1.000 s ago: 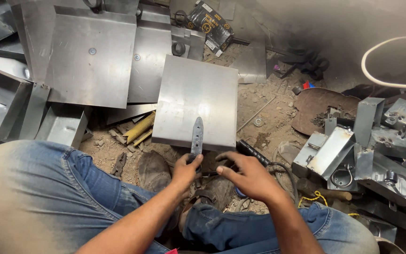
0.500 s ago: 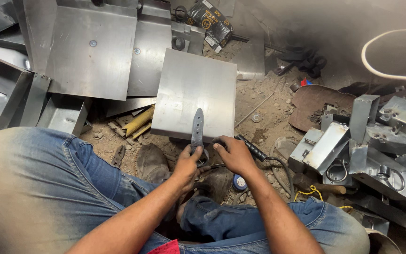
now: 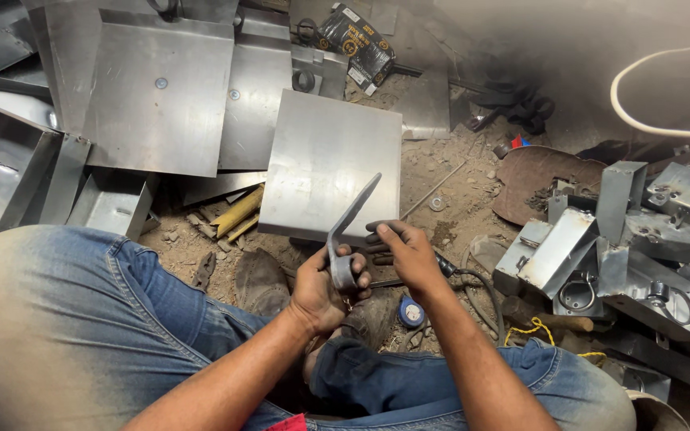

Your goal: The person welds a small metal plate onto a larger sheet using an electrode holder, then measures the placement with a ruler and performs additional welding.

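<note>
My left hand (image 3: 319, 289) grips a bent grey metal strip (image 3: 353, 217) by its curled lower end. The strip slants up and to the right over the near edge of a square steel plate (image 3: 325, 152) that lies on the dirt floor. My right hand (image 3: 409, 255) is just right of the strip, with its fingers curled over a dark tool whose black cable (image 3: 473, 279) trails off to the right. The tool's head is hidden under the hand. Both forearms reach out over my knees in blue jeans (image 3: 81, 319).
Folded sheet-metal boxes and plates (image 3: 161, 96) are stacked at the back left. More metal boxes with rings (image 3: 624, 247) are piled on the right. A small blue tape measure (image 3: 411, 312) lies by my knee, yellow sticks (image 3: 237, 214) left of the plate, and a white cable (image 3: 640, 112) top right.
My left hand has lifted the strip and tipped it from pointing straight away to slanting right. My right hand has closed in beside it and curled over the cabled tool.
</note>
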